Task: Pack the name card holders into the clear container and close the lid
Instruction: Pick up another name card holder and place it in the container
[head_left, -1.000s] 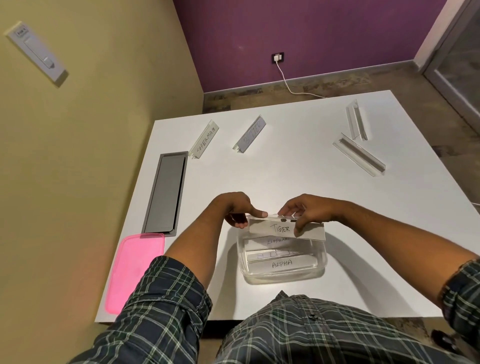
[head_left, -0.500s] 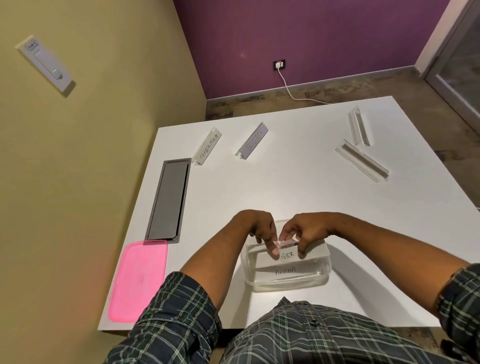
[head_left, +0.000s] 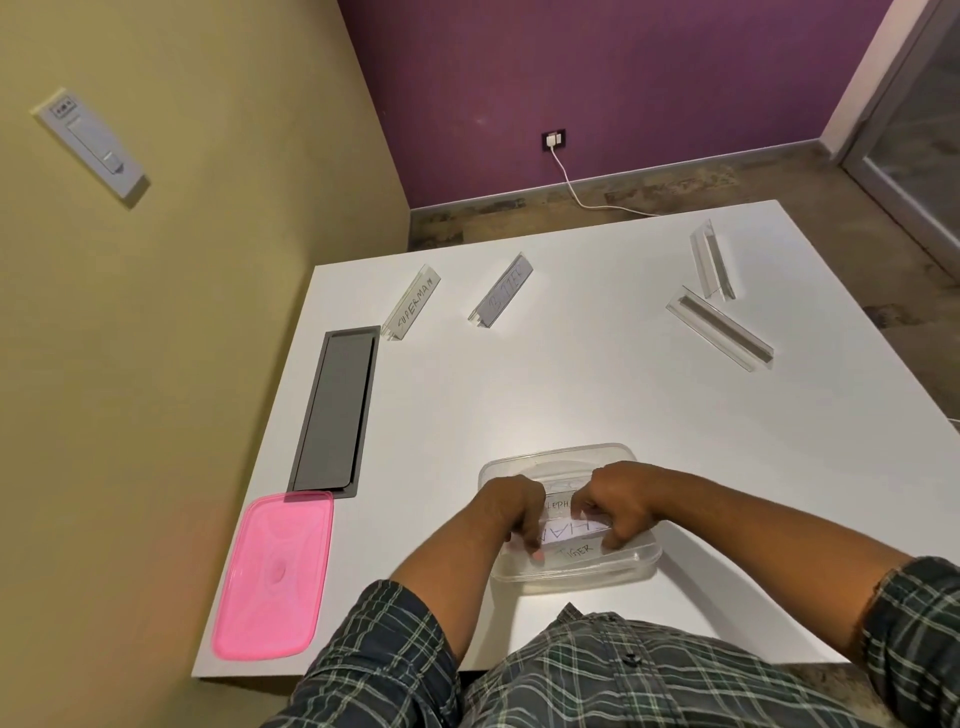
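Clear plastic, the container (head_left: 571, 564) sits at the near edge of the white surface (head_left: 571, 395); both hands reach inside it, left hand (head_left: 511, 512) and right hand (head_left: 621, 501) each with a curled grip pinching one card holder (head_left: 566, 532) above the holder marked TIGER (head_left: 574, 552); four more holders stand far off; the pink lid (head_left: 272, 574) lies left, off.

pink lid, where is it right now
In the head view the flat pink plastic lid lies on the near left corner of the white table, just in front of the grey rectangular cable hatch and left of the clear plastic container.
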